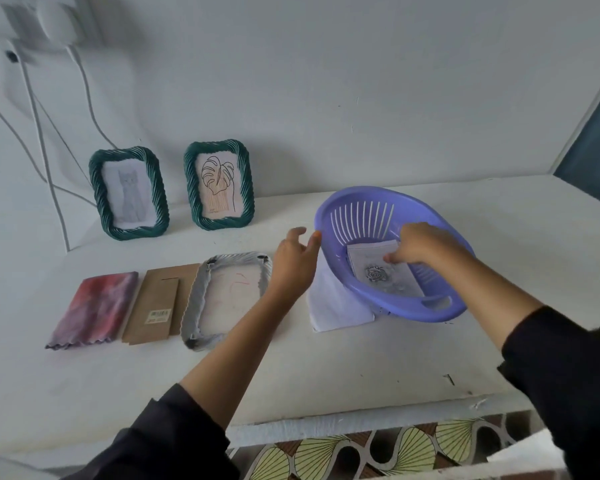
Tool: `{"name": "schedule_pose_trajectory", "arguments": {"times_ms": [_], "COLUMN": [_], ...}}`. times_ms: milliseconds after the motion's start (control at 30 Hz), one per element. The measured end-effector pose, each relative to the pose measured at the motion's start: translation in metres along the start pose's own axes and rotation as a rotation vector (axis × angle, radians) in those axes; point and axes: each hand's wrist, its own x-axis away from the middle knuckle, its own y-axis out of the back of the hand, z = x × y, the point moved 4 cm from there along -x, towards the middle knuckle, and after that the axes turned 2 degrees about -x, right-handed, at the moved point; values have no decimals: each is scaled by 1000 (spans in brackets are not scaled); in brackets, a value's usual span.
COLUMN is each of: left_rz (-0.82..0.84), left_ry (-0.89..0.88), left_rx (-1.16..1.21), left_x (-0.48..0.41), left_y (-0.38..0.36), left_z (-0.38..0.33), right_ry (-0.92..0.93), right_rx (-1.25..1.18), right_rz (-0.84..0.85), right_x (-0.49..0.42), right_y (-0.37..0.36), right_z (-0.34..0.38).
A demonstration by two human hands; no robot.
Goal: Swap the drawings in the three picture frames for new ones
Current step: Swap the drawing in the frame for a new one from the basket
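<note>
Right hand (421, 245) is inside the tilted purple slotted plastic basket (413, 315), fingertips bent onto the stack of paper drawings (385, 275); pinch or bare touch, cannot tell. Left hand (293, 263) is spread loose, thumb at the basket's left rim. Left of it lies a face-down grey ribbed picture frame (196, 296). Two green twisted-rim picture frames (129, 194) stand at far left.

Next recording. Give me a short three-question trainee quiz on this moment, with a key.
1. True or false: the cat frame and the leaf frame both stand upright by the wall.
2. In the purple basket, the right hand touches a sheet showing: A) a bird B) a rose C) a car.
3. Fill in: the brown backing board lies to the ____ of the face-down frame.
Key: 1 true; 2 B, the rose drawing; 3 left.
</note>
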Motion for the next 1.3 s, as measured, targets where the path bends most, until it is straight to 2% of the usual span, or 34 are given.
{"name": "schedule_pose_trajectory", "arguments": {"times_ms": [133,300,467,633,700,767,867,1000,1100,1300], "left_rz": [148,147,146,155,127,55,15,210,320,108], "left_ry": [-51,-81,-102,-91,-82,-76,-97,-45,37,75], "left_rx": [-36,-18,-4,-62,-76,-24,220,549,724,662], "left_x": [-4,-6,-6,-5,-5,-2,7,27,37,34], "left_y": [-4,-6,-4,-4,-2,3,11,22,35,84], "left_z": [-13,-13,-15,-17,-17,-19,-32,-51,-43,8], "right_ry": [-131,-148,-174,-192,-178,-151,-91,98,230,433], "right_rx": [61,58,71,5,-7,-33,-135,-151,-86,-95], "right_rz": [180,227,121,139,72,-39,-230,-446,-459,-367], "right_x": [-15,-22,-20,-16,-11,-2,21,72,98,108], "right_y": [-23,-37,-28,-25,-15,1,32,58,51,13], "right_z": [-10,-12,-17,-18,-16,-13,-5,44,93,163]}}
